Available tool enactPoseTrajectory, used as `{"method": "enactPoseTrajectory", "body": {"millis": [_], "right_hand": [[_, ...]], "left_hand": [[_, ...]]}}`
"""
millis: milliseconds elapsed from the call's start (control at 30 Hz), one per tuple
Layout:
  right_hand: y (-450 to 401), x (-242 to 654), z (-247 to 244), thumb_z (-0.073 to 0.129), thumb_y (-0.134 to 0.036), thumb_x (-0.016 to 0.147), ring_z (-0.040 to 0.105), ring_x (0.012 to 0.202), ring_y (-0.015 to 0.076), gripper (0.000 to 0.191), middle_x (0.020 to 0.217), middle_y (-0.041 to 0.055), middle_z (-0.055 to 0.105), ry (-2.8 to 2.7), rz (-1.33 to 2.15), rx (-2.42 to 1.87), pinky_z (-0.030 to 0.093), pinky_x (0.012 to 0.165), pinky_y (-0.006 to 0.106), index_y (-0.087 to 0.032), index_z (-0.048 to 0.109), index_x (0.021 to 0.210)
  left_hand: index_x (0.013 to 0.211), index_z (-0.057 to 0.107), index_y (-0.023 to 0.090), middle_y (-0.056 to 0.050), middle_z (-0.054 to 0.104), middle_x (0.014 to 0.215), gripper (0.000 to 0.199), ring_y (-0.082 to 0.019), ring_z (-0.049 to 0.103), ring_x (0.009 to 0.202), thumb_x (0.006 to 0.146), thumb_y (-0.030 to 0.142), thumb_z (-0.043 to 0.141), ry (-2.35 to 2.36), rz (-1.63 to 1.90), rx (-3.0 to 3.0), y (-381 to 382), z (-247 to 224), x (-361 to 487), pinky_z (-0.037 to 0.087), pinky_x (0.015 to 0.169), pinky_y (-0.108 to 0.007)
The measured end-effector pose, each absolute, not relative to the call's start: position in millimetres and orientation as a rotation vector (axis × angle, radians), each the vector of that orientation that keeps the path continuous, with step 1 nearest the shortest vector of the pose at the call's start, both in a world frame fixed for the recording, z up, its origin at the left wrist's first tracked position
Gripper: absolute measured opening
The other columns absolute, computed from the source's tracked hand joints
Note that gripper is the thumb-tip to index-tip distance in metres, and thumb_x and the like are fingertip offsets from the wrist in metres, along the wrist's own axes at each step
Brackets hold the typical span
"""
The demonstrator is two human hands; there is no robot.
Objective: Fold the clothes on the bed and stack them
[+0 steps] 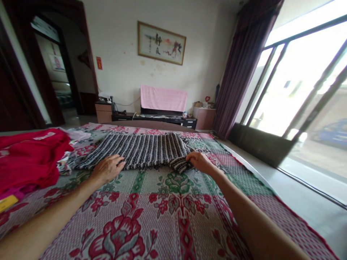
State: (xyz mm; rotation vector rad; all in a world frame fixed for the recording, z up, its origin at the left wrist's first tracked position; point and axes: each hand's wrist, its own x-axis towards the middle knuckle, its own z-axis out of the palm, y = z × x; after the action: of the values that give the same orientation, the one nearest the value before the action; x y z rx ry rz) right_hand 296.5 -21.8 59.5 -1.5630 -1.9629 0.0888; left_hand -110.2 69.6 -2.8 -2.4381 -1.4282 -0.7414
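Observation:
A black and white striped knit garment (141,150) lies on a flowered cloth (162,224) that covers the surface before me. My left hand (110,168) rests on the garment's near left edge, palm down, its fingers slightly bent and a little apart. At the right end, my right hand (199,161) has its fingers pinched on the garment, beside a small folded-over striped part. The fingertips of the right hand are partly hidden in the fabric.
Red clothing (32,155) is heaped at the left, with a yellow item (8,203) near it. Beyond the cloth's far edge stands a low black cabinet (191,123) under a pink towel (164,97). A purple curtain (233,68) and windows are at the right.

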Motion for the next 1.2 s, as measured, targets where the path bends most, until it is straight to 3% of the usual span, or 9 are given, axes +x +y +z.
{"method": "enactPoseTrajectory", "body": {"millis": [267,400,500,700,833,933,1033,1133,1200], "right_hand": [[-27.0,297.8,63.9,0.063,-0.025,0.069,0.059,0.081,0.0177,0.02,0.087,0.0045,0.067,-2.266,0.126,-1.527,0.043,0.075,0.027,-0.017,0.071,0.085],[-29.4,300.4,67.0,0.066,-0.022,0.068,0.057,0.079,0.0159,0.012,0.082,0.0033,0.066,-2.32,0.092,-1.538,0.041,0.073,0.025,-0.016,0.07,0.078],[-29.6,298.7,62.9,0.064,-0.019,0.068,0.058,0.078,0.0158,0.009,0.079,0.0033,0.066,-2.311,0.081,-1.57,0.041,0.072,0.024,-0.016,0.07,0.075],[-27.2,296.7,48.1,0.065,-0.023,0.067,0.059,0.077,0.018,0.018,0.083,0.006,0.067,-2.292,0.023,-1.57,0.043,0.071,0.027,-0.015,0.072,0.082],[-24.3,298.6,45.0,0.059,-0.015,0.068,0.06,0.077,0.0166,0.017,0.081,0.0043,0.068,-2.272,0.07,-1.494,0.043,0.073,0.027,-0.017,0.072,0.078],[-23.5,297.9,50.0,0.058,-0.014,0.067,0.061,0.082,0.018,0.015,0.08,0.004,0.069,-2.163,0.15,-1.375,0.044,0.079,0.03,-0.019,0.071,0.073],[-26.3,294.3,61.7,0.059,-0.019,0.067,0.061,0.093,0.02,0.011,0.095,0.005,0.069,-1.935,0.362,-1.268,0.043,0.086,0.033,-0.019,0.07,0.071],[-31.7,289.5,74.2,0.057,-0.027,0.069,0.06,0.097,0.0207,0.013,0.109,0.0056,0.067,-1.653,0.611,-1.182,0.043,0.086,0.034,-0.018,0.066,0.07],[-34.9,287.4,79.4,0.056,-0.03,0.069,0.059,0.098,0.021,0.015,0.109,0.0058,0.068,-1.489,0.703,-1.106,0.042,0.085,0.033,-0.018,0.064,0.07]], "left_hand": [[0.103,0.068,0.019,-0.01,0.063,0.12,0.033,-0.023,0.059,0.11,0.086,0.031,0.042,-1.153,-0.99,-2.391,55.0,13.2,-98.8,0.045,0.099,-0.037],[0.097,0.068,0.021,-0.007,0.064,0.116,0.026,-0.02,0.059,0.108,0.088,0.024,0.044,-0.881,-1.022,-2.508,29.3,31.8,-48.9,0.047,0.097,-0.035],[0.103,0.067,0.021,-0.007,0.062,0.118,0.023,-0.02,0.058,0.108,0.085,0.027,0.053,-0.766,-0.892,-2.63,7.0,41.7,3.2,0.046,0.097,-0.035],[0.104,0.067,0.019,-0.007,0.065,0.105,0.034,-0.023,0.058,0.097,0.077,0.039,0.065,-0.869,-0.763,-2.754,-13.3,39.0,79.1,0.049,0.087,-0.037],[0.088,0.07,0.02,-0.005,0.067,0.093,0.019,-0.019,0.059,0.089,0.087,0.028,0.052,-0.983,-0.841,-2.748,-5.0,24.5,89.3,0.048,0.082,-0.032],[0.084,0.07,0.02,-0.004,0.068,0.09,0.022,-0.016,0.06,0.088,0.089,0.022,0.048,-1.022,-1.117,-2.768,2.2,17.3,83.9,0.046,0.084,-0.028],[0.085,0.069,0.02,-0.004,0.069,0.092,0.02,-0.015,0.062,0.088,0.087,0.021,0.049,-1.016,-1.381,-2.758,4.4,17.1,76.9,0.046,0.085,-0.027],[0.082,0.067,0.018,-0.005,0.069,0.089,0.018,-0.016,0.063,0.085,0.085,0.019,0.049,-1.056,-1.471,-2.747,2.2,19.9,73.5,0.047,0.082,-0.027],[0.08,0.067,0.018,-0.005,0.069,0.086,0.016,-0.017,0.063,0.083,0.082,0.017,0.05,-1.094,-1.475,-2.747,0.5,21.1,73.3,0.047,0.079,-0.028]]}}
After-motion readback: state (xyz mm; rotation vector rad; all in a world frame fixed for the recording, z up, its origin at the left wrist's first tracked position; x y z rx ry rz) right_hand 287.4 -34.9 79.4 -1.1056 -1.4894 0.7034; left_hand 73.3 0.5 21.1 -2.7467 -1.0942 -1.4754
